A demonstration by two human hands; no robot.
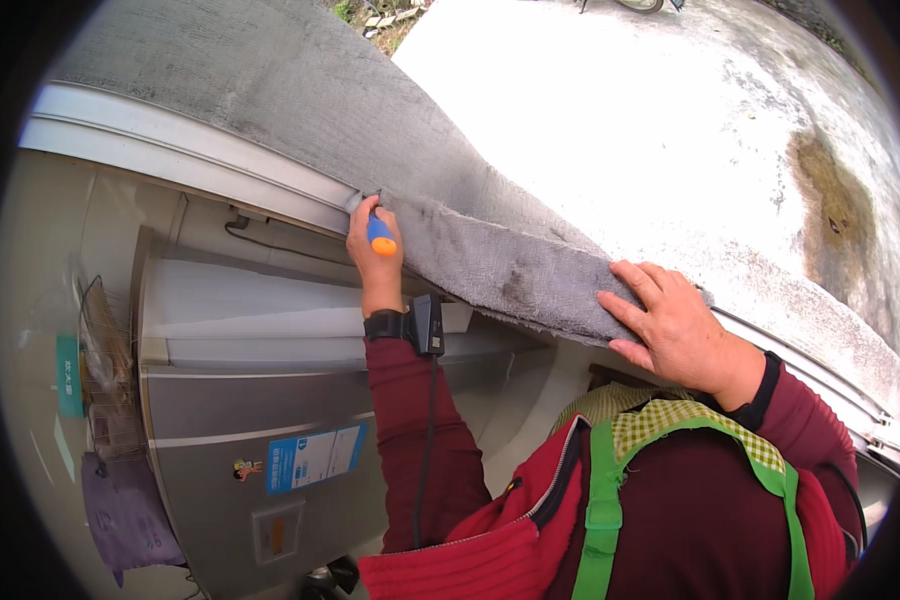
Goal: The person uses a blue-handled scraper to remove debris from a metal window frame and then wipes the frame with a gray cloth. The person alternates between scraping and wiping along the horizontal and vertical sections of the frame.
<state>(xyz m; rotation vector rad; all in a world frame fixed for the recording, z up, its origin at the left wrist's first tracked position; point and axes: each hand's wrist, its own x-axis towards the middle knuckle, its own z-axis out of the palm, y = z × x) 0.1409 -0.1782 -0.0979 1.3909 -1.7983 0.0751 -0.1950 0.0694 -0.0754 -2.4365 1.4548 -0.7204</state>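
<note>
A grey terry cloth [510,274] lies spread along the white window frame's sill track [195,161]. My left hand [375,244] is closed around a tool with a blue and orange handle [382,234]; the tool's working end is mostly hidden at the track, by the cloth's left end. My right hand [660,319] rests on the right end of the cloth, its fingers spread over the fabric and the thumb at its lower edge. Whether it pinches the cloth cannot be told.
Beyond the frame runs a rough grey concrete ledge [270,82], with brightly lit paved ground outside. Below left stands a grey refrigerator [270,480] with stickers on it. A wire rack [112,375] and a purple bag [131,514] hang beside it.
</note>
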